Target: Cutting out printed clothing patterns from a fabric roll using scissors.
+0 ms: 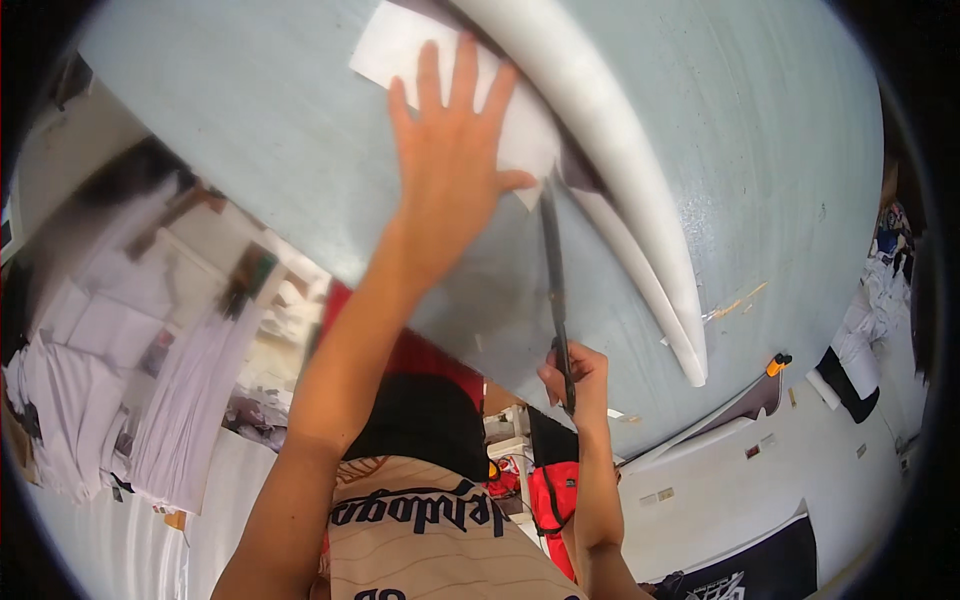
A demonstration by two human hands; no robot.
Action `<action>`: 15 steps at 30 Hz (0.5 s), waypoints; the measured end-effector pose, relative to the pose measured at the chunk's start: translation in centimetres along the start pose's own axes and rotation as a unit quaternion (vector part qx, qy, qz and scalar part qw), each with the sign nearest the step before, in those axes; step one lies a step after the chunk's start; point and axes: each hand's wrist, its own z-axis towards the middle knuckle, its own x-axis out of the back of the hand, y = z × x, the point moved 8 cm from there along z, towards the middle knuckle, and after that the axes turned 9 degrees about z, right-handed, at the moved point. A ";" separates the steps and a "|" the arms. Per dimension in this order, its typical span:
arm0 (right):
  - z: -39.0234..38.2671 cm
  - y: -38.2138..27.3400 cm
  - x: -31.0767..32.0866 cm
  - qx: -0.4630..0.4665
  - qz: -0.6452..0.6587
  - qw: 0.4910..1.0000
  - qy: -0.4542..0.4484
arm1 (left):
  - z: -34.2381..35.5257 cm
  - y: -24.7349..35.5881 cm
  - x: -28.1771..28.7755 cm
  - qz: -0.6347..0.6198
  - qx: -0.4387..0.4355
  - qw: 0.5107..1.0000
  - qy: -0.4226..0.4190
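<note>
My left hand [447, 165] lies flat, fingers spread, on a white sheet [385, 45] that could be paper or cloth. The sheet rests on a pale grey-blue table [250, 110]. My right hand [585, 382] is closed round the near end of a long, dark pair of scissors [554, 265]. Their far tip meets the sheet's near corner, just right of my left thumb. Whether the blades are parted there is too blurred to tell. Right of the sheet curves a long white roll [620, 130], with its narrow end toward me.
An orange-handled cutter [778, 365] lies by the table's right edge. White cloth [75, 400] hangs and piles up at the left. A red bag [555, 495] stands below the table's near edge. Dark cloth [760, 560] lies at the lower right, and scraps are heaped at the far right.
</note>
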 end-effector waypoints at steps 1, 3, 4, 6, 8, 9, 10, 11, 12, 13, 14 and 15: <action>-0.2 -0.5 0.2 -0.009 -0.012 1.000 0.001 | 0.1 0.1 0.1 -0.002 0.000 1.000 -0.001; -0.6 -2.0 0.3 -0.017 -0.025 1.000 0.001 | 0.2 0.1 0.2 0.006 -0.005 1.000 -0.003; -0.9 -2.6 0.5 -0.028 -0.045 0.999 -0.003 | 0.2 0.0 0.2 0.005 -0.005 1.000 -0.003; -1.8 -4.6 0.6 -0.052 -0.081 0.995 0.000 | 0.2 -0.4 0.0 0.003 -0.006 1.000 -0.001; -3.1 -5.0 2.3 -0.015 -0.097 0.995 -0.013 | 0.0 -0.6 -0.1 -0.006 -0.005 1.000 0.001; -3.7 -5.5 2.9 0.021 -0.108 0.994 -0.029 | 0.0 -0.8 -0.1 -0.010 -0.005 1.000 0.001; -4.2 -5.9 3.6 0.028 -0.094 0.995 -0.029 | 0.0 -1.0 -0.1 -0.009 -0.002 1.000 0.003; -4.6 -6.6 3.9 0.060 -0.079 0.995 -0.021 | -0.1 -1.0 -0.1 -0.017 -0.005 1.000 0.005; -4.9 -7.2 4.2 0.091 -0.064 0.994 -0.014 | -0.2 -1.1 -0.1 -0.025 -0.008 1.000 0.007; -4.4 -7.9 4.6 0.090 -0.054 0.994 -0.016 | -0.3 -1.4 -0.1 -0.025 -0.005 1.000 0.007; -3.6 -9.4 4.3 0.074 -0.077 0.994 -0.018 | -0.3 -1.8 0.0 -0.021 0.000 1.000 0.003; -2.9 -11.0 4.5 0.064 -0.099 0.993 -0.013 | -0.1 -1.4 0.1 -0.023 -0.002 1.000 0.002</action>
